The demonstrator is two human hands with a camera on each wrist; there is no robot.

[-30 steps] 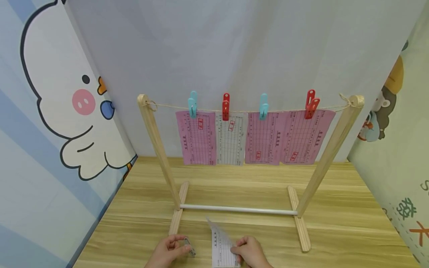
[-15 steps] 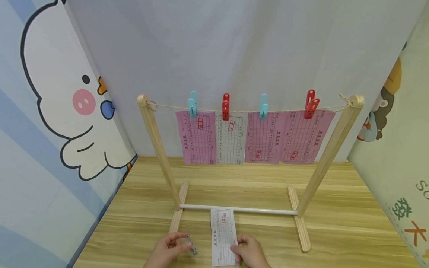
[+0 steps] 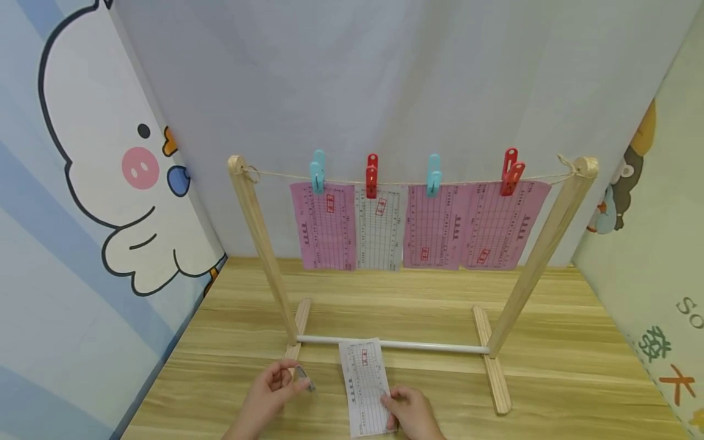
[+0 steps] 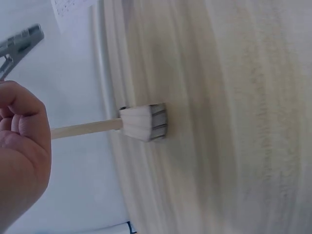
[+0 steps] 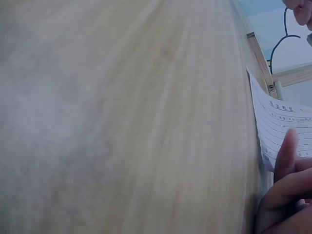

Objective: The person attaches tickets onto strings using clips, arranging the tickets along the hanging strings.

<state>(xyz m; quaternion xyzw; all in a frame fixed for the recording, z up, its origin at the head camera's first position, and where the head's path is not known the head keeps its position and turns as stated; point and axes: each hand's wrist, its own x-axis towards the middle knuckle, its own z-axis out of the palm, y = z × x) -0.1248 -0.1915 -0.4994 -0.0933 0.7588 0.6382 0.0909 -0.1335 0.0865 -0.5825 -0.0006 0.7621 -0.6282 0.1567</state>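
Between thumb and fingers my left hand point(image 3: 273, 389) pinches a grey clothespin point(image 3: 305, 377), held above the table left of a white paper slip. In the left wrist view the clothespin point(image 4: 20, 45) juts out past the curled fingers. My right hand point(image 3: 411, 410) pinches the lower right edge of the white printed slip point(image 3: 365, 388), which bears a red stamp near its top. Behind, on a twine line point(image 3: 396, 183), hang a pink slip point(image 3: 326, 235), a white slip point(image 3: 378, 235) and two more pink ones, held by light blue and red clothespins.
A wooden stand with a left post point(image 3: 261, 244), a right post point(image 3: 541, 256) and a white crossbar point(image 3: 429, 346) carries the line. Its feet, such as the right foot point(image 3: 497, 382), rest on the wood-grain table point(image 3: 577, 366). Printed walls stand at both sides.
The slip in my right hand has swung from curled over to flat and upright in view, its stamp now showing. My left hand has moved slightly up with the clothespin.
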